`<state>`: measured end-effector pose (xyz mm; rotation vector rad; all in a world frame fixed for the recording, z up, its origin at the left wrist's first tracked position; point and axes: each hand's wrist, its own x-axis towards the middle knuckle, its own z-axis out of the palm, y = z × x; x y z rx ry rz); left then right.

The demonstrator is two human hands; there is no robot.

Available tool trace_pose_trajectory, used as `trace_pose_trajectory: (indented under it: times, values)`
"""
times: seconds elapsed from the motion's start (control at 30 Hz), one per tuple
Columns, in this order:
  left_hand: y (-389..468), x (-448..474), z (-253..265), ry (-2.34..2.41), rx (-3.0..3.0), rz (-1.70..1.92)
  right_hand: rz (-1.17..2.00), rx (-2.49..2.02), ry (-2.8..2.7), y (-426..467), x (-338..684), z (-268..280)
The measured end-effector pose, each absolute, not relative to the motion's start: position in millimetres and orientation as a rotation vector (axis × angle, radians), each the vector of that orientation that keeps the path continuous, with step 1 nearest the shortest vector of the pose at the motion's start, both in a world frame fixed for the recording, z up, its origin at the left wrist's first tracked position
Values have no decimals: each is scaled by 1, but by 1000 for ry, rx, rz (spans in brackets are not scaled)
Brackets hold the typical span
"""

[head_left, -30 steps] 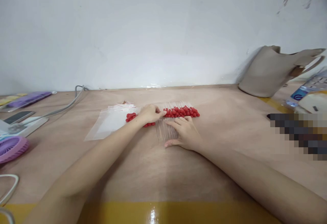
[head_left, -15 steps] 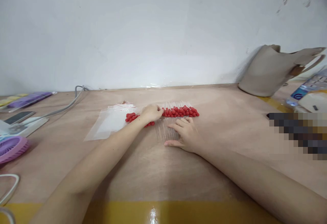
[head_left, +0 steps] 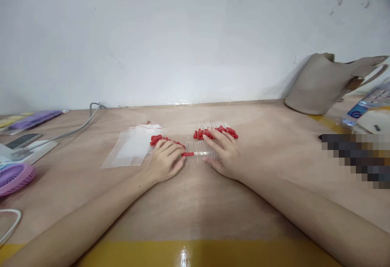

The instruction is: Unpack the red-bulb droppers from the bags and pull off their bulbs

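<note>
A glass dropper (head_left: 202, 153) with a red rubber bulb lies level, pointing right. My left hand (head_left: 166, 159) pinches the bulb end between thumb and fingers. The fingers of my right hand (head_left: 225, 153) are spread around the clear tip, thumb below; I cannot tell whether they touch it. Under both hands lies a row of clear tubes (head_left: 195, 163). Behind them is a row of red-bulbed droppers (head_left: 199, 134), partly covered by my right fingers. More red bulbs (head_left: 156, 139) show beside my left hand, which hides part of them.
Clear zip bags (head_left: 124, 149) lie left of the hands. Farther left are a phone (head_left: 24, 140), a grey cable (head_left: 76, 131) and a purple fan (head_left: 18, 177). A beige bag (head_left: 323, 84) stands at the right against the wall (head_left: 195, 39).
My left hand has moved back and left from the far row, drawing one dropper out over the near tubes. My right hand has shifted slightly, its fingers now over the far row.
</note>
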<state>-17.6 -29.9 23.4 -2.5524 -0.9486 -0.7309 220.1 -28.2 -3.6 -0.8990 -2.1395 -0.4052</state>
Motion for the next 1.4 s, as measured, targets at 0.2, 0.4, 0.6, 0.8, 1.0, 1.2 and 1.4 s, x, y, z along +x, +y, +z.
trace_pose_trajectory:
  times: [0.2,0.4,0.6,0.8,1.0,1.2,1.4]
  values:
    - [-36,-15,16,-942,-2591,-823,-318,-841,-2280,-27,221,-6]
    - [-32,-7,10,-932,-2681,-781,-225,-806,-2282,-27,218,-7]
    - [-30,1,6,-819,-2702,-835,-227,-763,-2290,-29,215,-6]
    - [-32,3,5,-697,-2640,-911,-173,-742,-2304,-30,211,-9]
    - [-35,2,9,-668,-2677,-823,-176,-538,-2282,-29,210,-13]
    - [-37,0,8,-640,-2711,-811,-317,-474,-2294,-36,211,-6]
    - [-42,-1,11,-648,-2774,-798,-407,-412,-2287,-39,211,-5]
